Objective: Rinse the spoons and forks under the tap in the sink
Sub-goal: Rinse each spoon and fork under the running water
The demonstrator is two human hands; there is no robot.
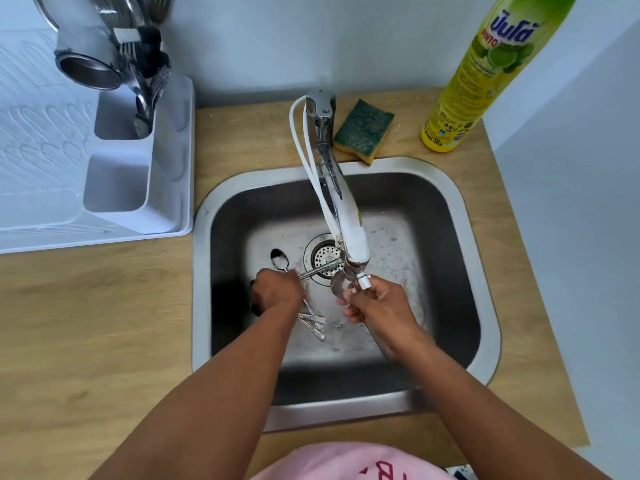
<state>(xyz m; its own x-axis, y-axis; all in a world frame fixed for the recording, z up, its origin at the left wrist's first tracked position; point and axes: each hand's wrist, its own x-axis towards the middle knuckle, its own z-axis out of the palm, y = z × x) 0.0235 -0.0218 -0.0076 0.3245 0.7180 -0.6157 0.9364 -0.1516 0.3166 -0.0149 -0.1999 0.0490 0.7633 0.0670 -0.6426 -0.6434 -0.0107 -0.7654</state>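
A: Starting at the left, what does the white dish rack hold?

B: Its far cutlery compartment holds several spoons and forks standing upright, so part of the batch looks rinsed already. The near compartment shows nothing in it.

A: And in the steel sink?

B: The left hand is curled round a bundle of cutlery low in the basin; handles stick out below the fist, and 1 spoon pokes out above it beside the drain. The right hand pinches 1 spoon bowl directly under the tap spout. Suds lie on the basin floor.

A: So roughly midway?

B: Likely; the bundle seems unrinsed, though how many pieces it holds cannot be told.

A: Any writing?

B: The yellow dish soap bottle reads "PINTO" under Thai lettering, with lime pictures. The green sponge shows none.
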